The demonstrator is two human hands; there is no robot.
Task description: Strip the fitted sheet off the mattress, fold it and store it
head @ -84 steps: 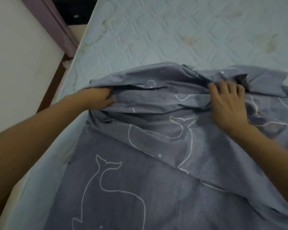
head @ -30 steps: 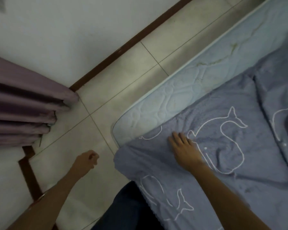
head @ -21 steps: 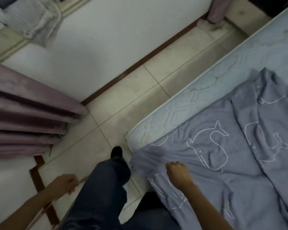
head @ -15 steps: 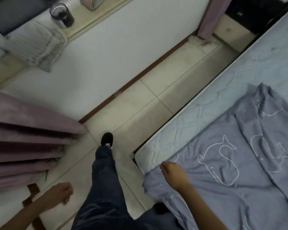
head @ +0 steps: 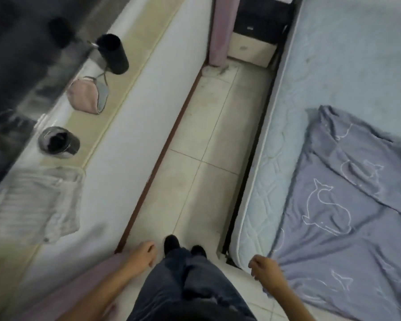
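A view from above, down a narrow aisle of pale floor tiles between a white wall and a bed. The person has turned away from the bed top, where both hands were bunching cloth moments ago, and now stands at the bed's near corner, dark trouser legs and black shoes pointing along the aisle.

The right hand, which lay flat on the cloth a second ago, is now curled tight at the corner of the grey-blue fitted sheet, printed with white whale outlines. Creases fan out from the fist, so it seems to grip the sheet's edge. The left hand hangs beside the thigh, fingers loosely bent, holding nothing.

The sheet lies loose and rumpled on the pale blue quilted mattress, whose far end and left border are bare. Stripping looks nearly finished: from this corner the sheet can probably be dragged clear. Folding and storing are not yet begun.
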